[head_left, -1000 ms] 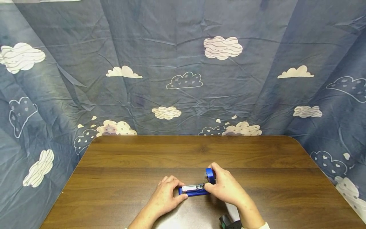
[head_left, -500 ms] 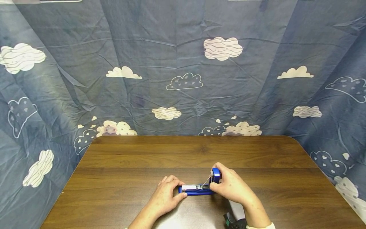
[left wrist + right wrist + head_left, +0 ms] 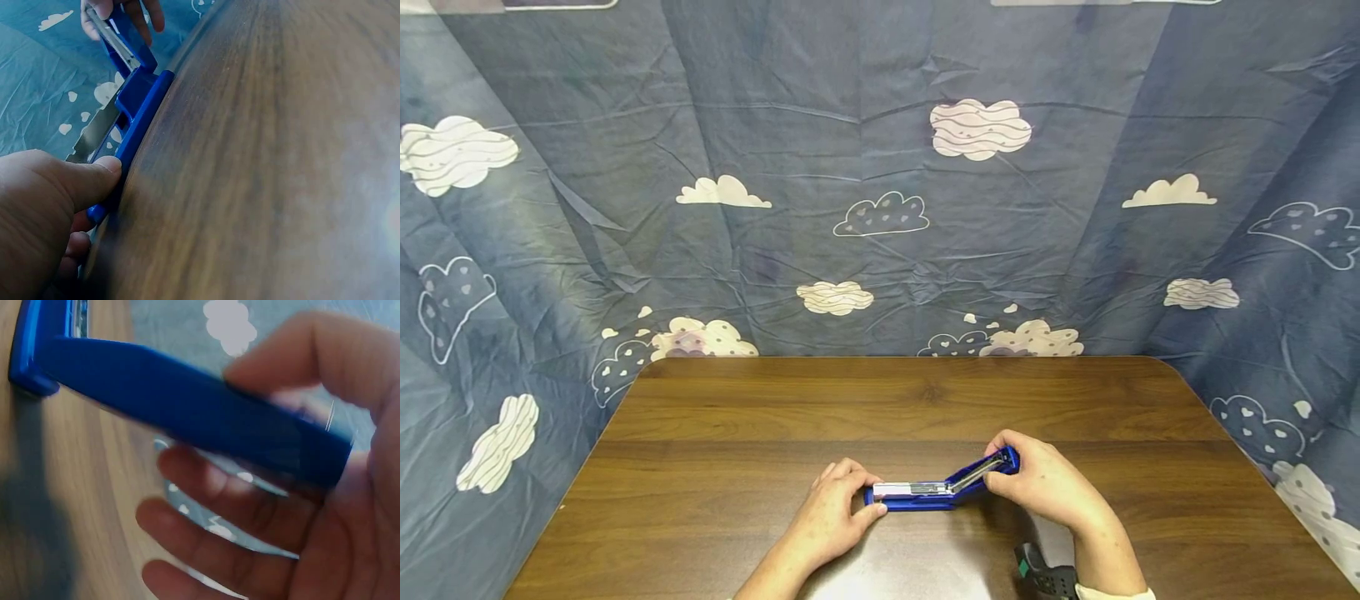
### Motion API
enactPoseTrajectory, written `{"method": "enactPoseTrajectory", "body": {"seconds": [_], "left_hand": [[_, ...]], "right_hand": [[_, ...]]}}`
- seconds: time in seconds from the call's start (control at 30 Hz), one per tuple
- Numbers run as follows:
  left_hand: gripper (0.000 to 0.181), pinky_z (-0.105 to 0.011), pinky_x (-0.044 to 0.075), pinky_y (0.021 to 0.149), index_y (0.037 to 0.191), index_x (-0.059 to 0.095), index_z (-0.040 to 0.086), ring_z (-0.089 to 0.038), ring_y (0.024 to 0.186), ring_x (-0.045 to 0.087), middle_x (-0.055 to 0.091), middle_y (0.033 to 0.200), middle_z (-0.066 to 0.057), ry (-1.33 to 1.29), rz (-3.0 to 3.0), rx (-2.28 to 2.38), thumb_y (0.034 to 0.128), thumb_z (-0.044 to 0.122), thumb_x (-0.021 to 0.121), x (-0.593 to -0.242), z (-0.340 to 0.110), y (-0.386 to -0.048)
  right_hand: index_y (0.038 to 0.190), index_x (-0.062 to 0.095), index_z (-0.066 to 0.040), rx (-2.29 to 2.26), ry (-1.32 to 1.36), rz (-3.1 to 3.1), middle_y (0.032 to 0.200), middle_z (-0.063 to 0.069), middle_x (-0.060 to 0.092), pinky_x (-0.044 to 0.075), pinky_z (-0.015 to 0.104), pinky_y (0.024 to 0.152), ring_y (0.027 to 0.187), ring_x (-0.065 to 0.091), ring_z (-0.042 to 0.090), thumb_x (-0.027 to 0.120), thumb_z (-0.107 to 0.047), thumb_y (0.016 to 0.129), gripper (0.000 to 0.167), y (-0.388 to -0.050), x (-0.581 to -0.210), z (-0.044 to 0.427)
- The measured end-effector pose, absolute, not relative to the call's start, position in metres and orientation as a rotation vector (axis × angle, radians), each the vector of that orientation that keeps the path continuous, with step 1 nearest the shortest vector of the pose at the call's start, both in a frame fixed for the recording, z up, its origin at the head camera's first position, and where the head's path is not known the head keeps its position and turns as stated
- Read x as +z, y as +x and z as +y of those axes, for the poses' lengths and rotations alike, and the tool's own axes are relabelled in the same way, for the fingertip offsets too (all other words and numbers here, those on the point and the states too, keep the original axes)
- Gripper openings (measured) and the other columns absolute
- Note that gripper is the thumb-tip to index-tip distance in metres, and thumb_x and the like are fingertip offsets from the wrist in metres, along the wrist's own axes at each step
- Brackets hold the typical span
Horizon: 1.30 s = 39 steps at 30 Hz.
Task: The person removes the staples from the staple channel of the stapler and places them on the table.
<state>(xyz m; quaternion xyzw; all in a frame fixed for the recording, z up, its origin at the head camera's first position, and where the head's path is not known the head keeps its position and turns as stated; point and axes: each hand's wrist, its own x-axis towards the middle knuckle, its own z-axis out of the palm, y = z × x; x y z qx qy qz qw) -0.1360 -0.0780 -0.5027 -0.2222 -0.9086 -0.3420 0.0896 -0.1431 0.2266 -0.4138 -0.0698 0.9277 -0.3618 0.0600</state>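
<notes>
A blue stapler (image 3: 917,503) lies on the wooden table with its top cover (image 3: 187,412) swung far back to the right, baring the silver staple channel (image 3: 910,489). My left hand (image 3: 842,512) pinches the left end of the base between thumb and fingers; in the left wrist view its thumb (image 3: 100,175) presses on the base's side. My right hand (image 3: 1041,483) grips the free end of the raised cover, thumb on one side and fingers on the other. The cover slants up to the right from the hinge. Part of each stapler end is hidden by the hands.
The brown wooden table (image 3: 737,417) extends around the stapler. Behind it hangs a grey-blue curtain (image 3: 880,275) with cloud prints. A black strap device (image 3: 1045,575) sits at my right wrist.
My right hand has moved to the right, swinging the stapler's cover from nearly upright to a low slant. The silver channel shows more fully. My left hand stays nearly in place.
</notes>
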Motion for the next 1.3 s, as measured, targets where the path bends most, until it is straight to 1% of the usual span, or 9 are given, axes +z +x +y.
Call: {"method": "enactPoseTrajectory", "body": {"seconds": [0.17, 0.3, 0.5, 0.67, 0.77, 0.83, 0.93, 1.03, 1.3], "left_hand": [[0.023, -0.04, 0.05, 0.09, 0.107, 0.078, 0.019, -0.01, 0.099, 0.06, 0.068, 0.104, 0.01, -0.668, -2.683, -0.997, 0.0872, 0.028, 0.086, -0.504, -0.078, -0.137], [0.022, -0.04, 0.05, 0.089, 0.106, 0.078, 0.018, -0.01, 0.098, 0.061, 0.068, 0.104, 0.01, -0.677, -2.676, -0.997, 0.0869, 0.026, 0.086, -0.505, -0.077, -0.137], [0.022, -0.039, 0.05, 0.09, 0.106, 0.078, 0.019, -0.009, 0.099, 0.06, 0.068, 0.104, 0.011, -0.662, -2.696, -1.018, 0.087, 0.027, 0.086, -0.505, -0.077, -0.137], [0.024, -0.039, 0.049, 0.09, 0.106, 0.078, 0.02, -0.01, 0.099, 0.06, 0.068, 0.104, 0.011, -0.657, -2.692, -1.042, 0.0868, 0.03, 0.086, -0.503, -0.078, -0.137], [0.024, -0.038, 0.049, 0.09, 0.107, 0.078, 0.021, -0.009, 0.099, 0.06, 0.068, 0.104, 0.011, -0.656, -2.688, -1.039, 0.0866, 0.031, 0.086, -0.503, -0.078, -0.136], [0.024, -0.039, 0.049, 0.09, 0.106, 0.078, 0.021, -0.009, 0.098, 0.06, 0.068, 0.103, 0.011, -0.659, -2.68, -1.027, 0.0864, 0.03, 0.086, -0.504, -0.078, -0.137], [0.024, -0.039, 0.05, 0.089, 0.107, 0.078, 0.02, -0.01, 0.098, 0.06, 0.068, 0.103, 0.011, -0.658, -2.678, -1.026, 0.0864, 0.029, 0.086, -0.504, -0.078, -0.137], [0.024, -0.038, 0.049, 0.089, 0.107, 0.078, 0.019, -0.009, 0.099, 0.06, 0.068, 0.104, 0.01, -0.656, -2.688, -1.032, 0.0866, 0.029, 0.086, -0.504, -0.078, -0.137], [0.025, -0.038, 0.049, 0.089, 0.107, 0.078, 0.019, -0.008, 0.098, 0.059, 0.068, 0.103, 0.01, -0.654, -2.692, -1.031, 0.0861, 0.028, 0.087, -0.503, -0.077, -0.137]], "right_hand": [[0.098, 0.066, -0.013, -0.958, -0.19, 2.893, 0.086, -0.001, 0.066, 0.044, 0.031, 0.068, 0.076, 0.054, 0.015, 0.074, -0.009, 0.075, 0.025, -0.144, -0.415, 0.229], [0.099, 0.067, -0.013, -0.859, -0.211, 2.939, 0.097, 0.002, 0.073, 0.052, 0.041, 0.082, 0.091, 0.065, 0.019, 0.075, -0.007, 0.074, 0.026, -0.144, -0.416, 0.225], [0.1, 0.07, -0.015, -0.883, -0.256, 3.041, 0.11, 0.005, 0.076, 0.053, 0.054, 0.096, 0.111, 0.07, 0.031, 0.077, -0.01, 0.083, 0.019, -0.142, -0.413, 0.205], [0.097, 0.07, -0.018, -0.971, -0.276, 3.111, 0.109, 0.003, 0.076, 0.05, 0.057, 0.103, 0.118, 0.067, 0.033, 0.075, -0.01, 0.089, 0.012, -0.139, -0.41, 0.188], [0.091, 0.07, -0.019, -1.025, -0.291, 3.116, 0.099, -0.002, 0.074, 0.053, 0.047, 0.097, 0.105, 0.069, 0.022, 0.074, -0.008, 0.089, 0.013, -0.138, -0.411, 0.178], [0.088, 0.069, -0.018, -1.075, -0.302, 3.08, 0.089, -0.005, 0.071, 0.055, 0.036, 0.086, 0.091, 0.067, 0.014, 0.073, -0.005, 0.089, 0.014, -0.139, -0.412, 0.172], [0.086, 0.069, -0.017, -1.115, -0.332, 3.009, 0.075, -0.01, 0.063, 0.049, 0.022, 0.067, 0.071, 0.056, 0.003, 0.072, -0.004, 0.088, 0.014, -0.138, -0.415, 0.165], [0.085, 0.069, -0.016, -1.091, -0.394, 2.967, 0.067, -0.013, 0.057, 0.043, 0.02, 0.059, 0.061, 0.05, -0.001, 0.073, -0.006, 0.088, 0.012, -0.138, -0.42, 0.16], [0.085, 0.069, -0.02, -0.945, -0.513, 2.894, 0.061, -0.014, 0.055, 0.037, 0.022, 0.049, 0.05, 0.047, 0.0, 0.076, -0.013, 0.088, 0.01, -0.134, -0.433, 0.155]]}}
